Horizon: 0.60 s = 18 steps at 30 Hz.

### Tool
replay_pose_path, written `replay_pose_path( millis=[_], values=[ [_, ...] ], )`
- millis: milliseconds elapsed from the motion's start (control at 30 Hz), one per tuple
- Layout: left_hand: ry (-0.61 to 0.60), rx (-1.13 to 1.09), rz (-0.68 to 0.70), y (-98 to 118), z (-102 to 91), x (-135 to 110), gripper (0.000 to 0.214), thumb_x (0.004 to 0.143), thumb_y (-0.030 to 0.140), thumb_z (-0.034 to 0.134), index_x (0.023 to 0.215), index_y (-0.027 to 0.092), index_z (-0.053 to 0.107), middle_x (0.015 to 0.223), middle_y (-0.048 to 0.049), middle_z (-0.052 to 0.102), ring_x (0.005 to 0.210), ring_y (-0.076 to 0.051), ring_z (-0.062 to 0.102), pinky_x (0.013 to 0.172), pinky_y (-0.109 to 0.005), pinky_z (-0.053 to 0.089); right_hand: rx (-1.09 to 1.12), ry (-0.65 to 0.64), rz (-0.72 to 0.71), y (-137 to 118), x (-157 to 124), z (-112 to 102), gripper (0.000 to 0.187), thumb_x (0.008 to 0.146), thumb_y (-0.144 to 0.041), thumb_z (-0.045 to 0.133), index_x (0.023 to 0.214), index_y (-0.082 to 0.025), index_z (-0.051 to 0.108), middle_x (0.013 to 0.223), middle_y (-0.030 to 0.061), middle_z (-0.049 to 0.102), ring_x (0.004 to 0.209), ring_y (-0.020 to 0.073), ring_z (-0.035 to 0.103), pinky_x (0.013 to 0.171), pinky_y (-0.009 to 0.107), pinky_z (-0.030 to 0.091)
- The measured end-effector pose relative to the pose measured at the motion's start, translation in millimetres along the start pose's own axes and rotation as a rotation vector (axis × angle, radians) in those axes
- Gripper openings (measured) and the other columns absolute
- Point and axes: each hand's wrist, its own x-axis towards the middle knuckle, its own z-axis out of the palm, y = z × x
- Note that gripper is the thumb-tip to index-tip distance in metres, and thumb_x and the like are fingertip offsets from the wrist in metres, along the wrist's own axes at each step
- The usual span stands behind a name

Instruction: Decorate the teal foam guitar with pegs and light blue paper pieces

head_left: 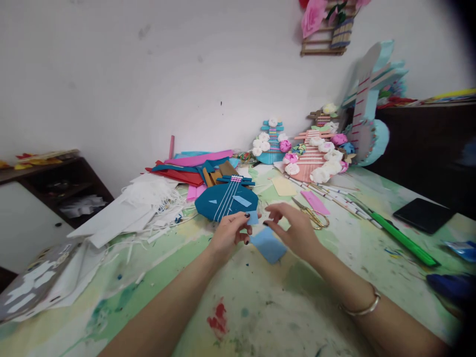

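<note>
My left hand [229, 233] pinches a small light blue foam piece [253, 217] between thumb and fingertips. My right hand [293, 230] holds a larger light blue foam sheet [268, 245] just above the paint-stained table [260, 307], its fingers curled close to the small piece. A bracelet [362, 307] circles my right wrist. Just beyond both hands lies a dark teal foam guitar shape [226, 200] with white strings.
Gold-handled scissors [314, 215] and a pink strip [315, 202] lie right of the hands. A green stick [403, 241] and black phone [424, 214] sit further right. Coloured foam sheets [193, 166], white scraps [122, 210] and flower-decorated craft models [316, 153] fill the back.
</note>
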Motion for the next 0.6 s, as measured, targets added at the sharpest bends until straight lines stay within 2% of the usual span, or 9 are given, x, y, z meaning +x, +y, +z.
replay_pose_path(
  millis=[100, 200, 333, 400, 533, 600],
  values=[
    [0.007, -0.107, -0.022, -6.0, 6.0, -3.1, 0.019, 0.067, 0.031, 0.071, 0.073, 0.013, 0.068, 0.067, -0.0010, 0.055, 0.058, -0.008, 0.049, 0.044, -0.018, 0.036, 0.204, 0.111, -0.171, -17.6, -8.7, 12.0, 0.014, 0.083, -0.017, 0.058, 0.095, -0.020, 0.062, 0.076, 0.0027, 0.068, 0.070, 0.0154, 0.064, 0.067, 0.026, 0.050],
    [-0.021, -0.103, -0.055, -8.8, 10.2, -6.0, 0.021, 0.067, 0.032, 0.071, 0.077, 0.014, 0.069, 0.071, -0.0014, 0.055, 0.058, -0.008, 0.049, 0.042, -0.018, 0.034, 0.322, 0.133, -0.185, -19.2, -11.6, 14.1, 0.012, 0.083, -0.013, 0.056, 0.084, -0.021, 0.065, 0.079, 0.0040, 0.070, 0.075, 0.0158, 0.066, 0.068, 0.026, 0.051],
    [-0.029, -0.034, -0.058, -5.1, 8.7, -6.3, 0.020, 0.069, 0.032, 0.070, 0.075, 0.013, 0.069, 0.063, -0.0008, 0.054, 0.057, -0.009, 0.049, 0.043, -0.018, 0.034, 0.467, 0.140, -0.059, -15.2, -8.1, 8.4, 0.011, 0.079, -0.012, 0.061, 0.076, -0.021, 0.068, 0.077, 0.0031, 0.072, 0.073, 0.0160, 0.067, 0.070, 0.026, 0.052],
    [-0.010, 0.027, -0.013, -1.3, 5.2, -5.0, 0.020, 0.069, 0.028, 0.069, 0.082, 0.013, 0.071, 0.062, -0.0015, 0.056, 0.058, -0.009, 0.051, 0.045, -0.018, 0.036, 0.547, 0.131, 0.030, -14.0, -6.4, 6.5, 0.010, 0.077, -0.013, 0.063, 0.076, -0.021, 0.069, 0.077, 0.0031, 0.072, 0.073, 0.0167, 0.067, 0.070, 0.028, 0.052],
    [-0.023, 0.224, 0.182, 4.4, -1.3, -2.8, 0.040, 0.068, 0.020, 0.069, 0.108, 0.017, 0.066, 0.082, -0.0039, 0.063, 0.065, -0.012, 0.057, 0.048, -0.020, 0.045, 0.742, 0.048, 0.201, -13.0, -5.0, 7.3, 0.004, 0.072, -0.018, 0.066, 0.073, -0.020, 0.069, 0.074, 0.0029, 0.071, 0.072, 0.0174, 0.066, 0.069, 0.030, 0.052],
    [-0.043, 0.330, 0.289, 4.3, -3.2, -2.6, 0.041, 0.069, 0.018, 0.069, 0.109, 0.020, 0.065, 0.089, -0.0045, 0.065, 0.072, -0.014, 0.059, 0.051, -0.023, 0.051, 0.859, -0.015, 0.250, -13.4, -4.6, 7.9, 0.004, 0.070, -0.022, 0.069, 0.073, -0.020, 0.069, 0.073, 0.0030, 0.070, 0.071, 0.0169, 0.065, 0.068, 0.030, 0.052]
  ],
)
